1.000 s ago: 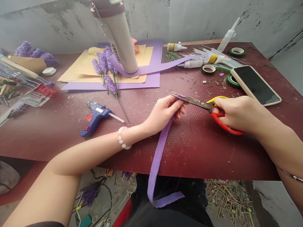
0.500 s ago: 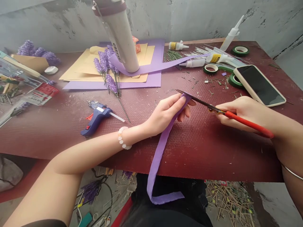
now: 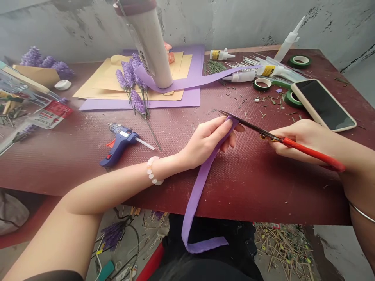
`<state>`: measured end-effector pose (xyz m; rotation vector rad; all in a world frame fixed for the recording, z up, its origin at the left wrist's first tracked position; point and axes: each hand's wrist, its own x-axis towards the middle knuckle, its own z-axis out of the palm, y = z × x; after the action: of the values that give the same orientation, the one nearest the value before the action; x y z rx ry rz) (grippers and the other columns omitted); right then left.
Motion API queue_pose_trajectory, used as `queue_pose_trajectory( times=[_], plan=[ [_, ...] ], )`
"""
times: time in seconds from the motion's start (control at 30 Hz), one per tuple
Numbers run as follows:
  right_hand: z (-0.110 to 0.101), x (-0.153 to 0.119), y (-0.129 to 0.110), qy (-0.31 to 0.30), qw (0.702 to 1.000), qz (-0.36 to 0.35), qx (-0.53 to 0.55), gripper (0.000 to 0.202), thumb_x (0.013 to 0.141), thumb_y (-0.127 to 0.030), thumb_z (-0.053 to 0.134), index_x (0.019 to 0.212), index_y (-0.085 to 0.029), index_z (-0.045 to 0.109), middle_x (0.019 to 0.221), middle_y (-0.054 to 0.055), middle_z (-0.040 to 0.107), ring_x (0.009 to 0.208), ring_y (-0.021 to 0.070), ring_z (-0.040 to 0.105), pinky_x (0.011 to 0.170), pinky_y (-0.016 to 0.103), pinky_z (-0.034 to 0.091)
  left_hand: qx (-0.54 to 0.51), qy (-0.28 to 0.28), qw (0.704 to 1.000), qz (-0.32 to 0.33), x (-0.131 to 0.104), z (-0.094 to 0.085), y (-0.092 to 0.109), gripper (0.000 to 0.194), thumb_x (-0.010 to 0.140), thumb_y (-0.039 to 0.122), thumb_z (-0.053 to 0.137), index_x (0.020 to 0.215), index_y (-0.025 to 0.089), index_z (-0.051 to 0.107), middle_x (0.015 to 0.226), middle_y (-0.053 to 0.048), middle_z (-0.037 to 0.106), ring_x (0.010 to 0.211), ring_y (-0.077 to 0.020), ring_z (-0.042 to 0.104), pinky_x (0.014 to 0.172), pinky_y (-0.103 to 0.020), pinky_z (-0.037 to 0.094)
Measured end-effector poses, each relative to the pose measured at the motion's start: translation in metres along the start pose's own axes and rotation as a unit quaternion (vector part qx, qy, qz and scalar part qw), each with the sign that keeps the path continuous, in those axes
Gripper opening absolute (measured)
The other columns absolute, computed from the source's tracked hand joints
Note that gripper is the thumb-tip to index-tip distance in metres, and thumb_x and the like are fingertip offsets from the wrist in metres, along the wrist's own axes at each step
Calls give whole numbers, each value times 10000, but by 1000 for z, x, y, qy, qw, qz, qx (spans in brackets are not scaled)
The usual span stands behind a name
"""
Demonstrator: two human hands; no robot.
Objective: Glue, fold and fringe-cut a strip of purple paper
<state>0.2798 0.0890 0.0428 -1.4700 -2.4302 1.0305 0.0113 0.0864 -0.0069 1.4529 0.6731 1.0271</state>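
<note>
Near the table's middle, my left hand [image 3: 209, 140] pinches the top end of a long purple strip [image 3: 195, 195]. The strip hangs over the table's front edge and bends to the right over my lap. To the right, my right hand [image 3: 304, 140] is closed round the red handles of a pair of scissors [image 3: 313, 153]. Their dark blades point left and lie across the strip's top end, just above my left fingertips. The blades look nearly closed. A blue glue gun [image 3: 118, 146] lies left of my left hand.
A tall cup [image 3: 155, 50] stands on yellow paper [image 3: 99, 84] and a second purple strip [image 3: 202, 81], beside lavender flowers [image 3: 137, 102]. At the back right lie glue bottles [image 3: 218, 54], green tape rolls [image 3: 299, 61] and a phone [image 3: 328, 105].
My right hand and the scissors' handles have shifted slightly to the right. My left hand holds the strip almost as before.
</note>
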Motion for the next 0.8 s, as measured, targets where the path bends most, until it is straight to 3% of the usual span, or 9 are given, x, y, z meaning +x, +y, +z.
queue_pose_trajectory(
  times=[0.53, 0.63, 0.73, 0.8],
  plan=[
    [-1, -2, -6, -4, 1000, 15, -6, 289, 866, -373, 563, 671, -263, 380, 674, -53, 304, 661, 134, 263, 614, 348, 230, 10, 1, 1000, -3, 0, -1, -1, 488, 1105, 612, 637, 1020, 157, 793, 759, -16, 694, 610, -99, 634, 630, -237, 573],
    [-3, 1, 1, -17, 1000, 22, 12, 423, 915, -516, 644, 682, -256, 406, 679, -45, 344, 656, 137, 295, 605, 335, 258, 14, 3, 1000, -7, 1, -1, -2, 495, 1105, 616, 635, 1031, 154, 795, 752, -14, 684, 607, -102, 634, 616, -237, 563],
    [-6, 4, 13, -47, 998, 12, 32, 626, 879, -797, 683, 698, -265, 408, 667, -41, 402, 643, 151, 357, 587, 330, 298, 10, 4, 1000, -5, 1, -1, -2, 491, 1104, 611, 637, 1017, 153, 792, 743, -11, 676, 600, -100, 624, 610, -237, 561],
    [-9, 5, 18, -63, 997, 21, 31, 674, 865, -883, 657, 711, -270, 422, 666, -32, 453, 632, 164, 398, 578, 336, 317, 4, 4, 1000, -3, 1, 0, -2, 490, 1098, 612, 647, 1003, 154, 789, 737, -8, 675, 591, -96, 613, 609, -237, 564]
  ],
)
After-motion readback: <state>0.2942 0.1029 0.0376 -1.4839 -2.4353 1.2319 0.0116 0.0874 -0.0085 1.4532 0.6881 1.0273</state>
